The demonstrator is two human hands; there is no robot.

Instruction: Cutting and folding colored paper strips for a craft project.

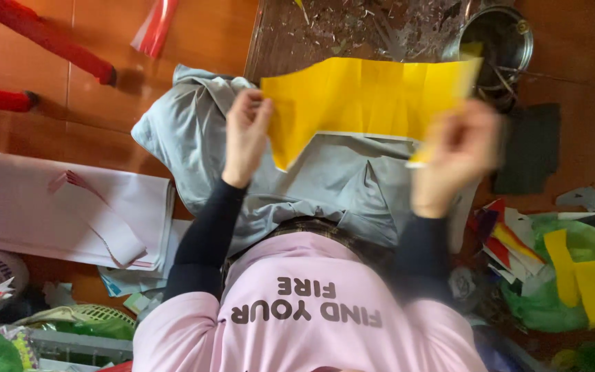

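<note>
Yellow paper (pixel 366 96) stretches sideways between both hands, left hand (pixel 246 134) pinching its left end and blurred right hand (pixel 457 155) gripping its right end.

One yellow paper sheet (pixel 366 93), two hands, one metal pot (pixel 500 41), two yellow strips (pixel 576 275).

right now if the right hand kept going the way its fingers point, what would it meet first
Probably the metal pot beyond the yellow paper that the right hand holds; the hand is blurred and depth is unclear.
</note>
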